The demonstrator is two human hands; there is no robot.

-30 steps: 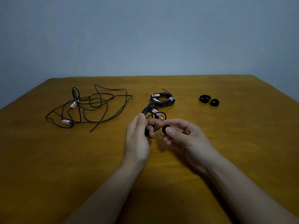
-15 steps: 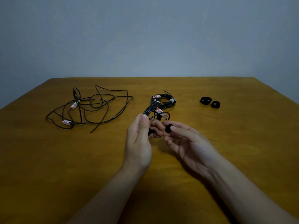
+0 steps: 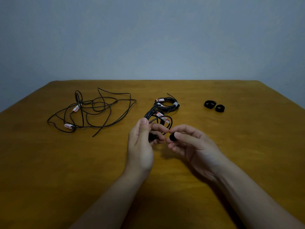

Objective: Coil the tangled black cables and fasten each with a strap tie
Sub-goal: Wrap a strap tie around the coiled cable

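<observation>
Ochre wood, the counter (image 3: 66,162) fills the lower view beneath a blue-grey wall (image 3: 148,38). Far to the left sprawls the tangled cable (image 3: 100,105), its black loops crossing one another, with red-and-white tags near its ends. Near the middle my left grip (image 3: 140,146) stands thumb up and my right grip (image 3: 194,146) faces it palm up, their fingertips almost meeting. The bundled cable (image 3: 153,115) sits inside the curled fingers of my left grip, its loops rising beyond my thumb. Behind it a wound coil (image 3: 170,104) lies flat; whether the two touch I cannot tell. Well to the right rest two small black rings, the farther tie (image 3: 209,104) just beside the nearer tie (image 3: 220,108). Smallest is the rolled strap tie (image 3: 172,137), pinched between my right thumb and forefinger, close to the bundle.
</observation>
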